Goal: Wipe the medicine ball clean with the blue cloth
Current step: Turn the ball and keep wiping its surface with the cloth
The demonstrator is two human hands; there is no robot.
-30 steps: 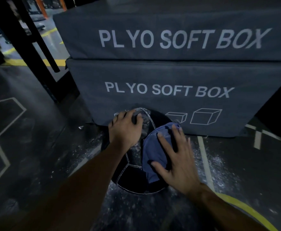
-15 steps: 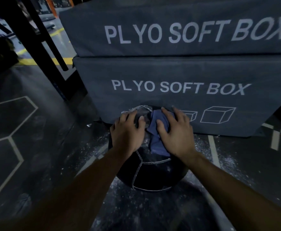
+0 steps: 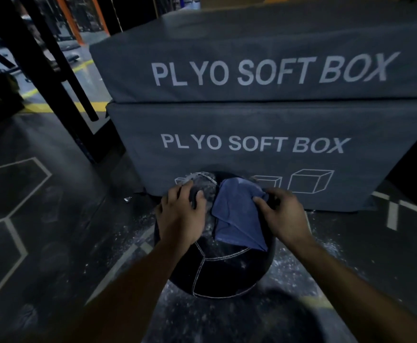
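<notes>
Floor [image 3: 54,219] open left; medicine ball [image 3: 222,273] against plyo box [image 3: 264,144].

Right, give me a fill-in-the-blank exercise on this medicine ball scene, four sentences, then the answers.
1. The blue cloth lies on the medicine ball and is gripped by the ____ hand.
2. The left hand rests on the ball, on a panel dusted with ____ powder.
3. The ball sits on the floor in front of two stacked boxes printed PLYO ____ BOX.
4. The ball's seams are stitched in ____ thread.

Answers: right; white; SOFT; white
</notes>
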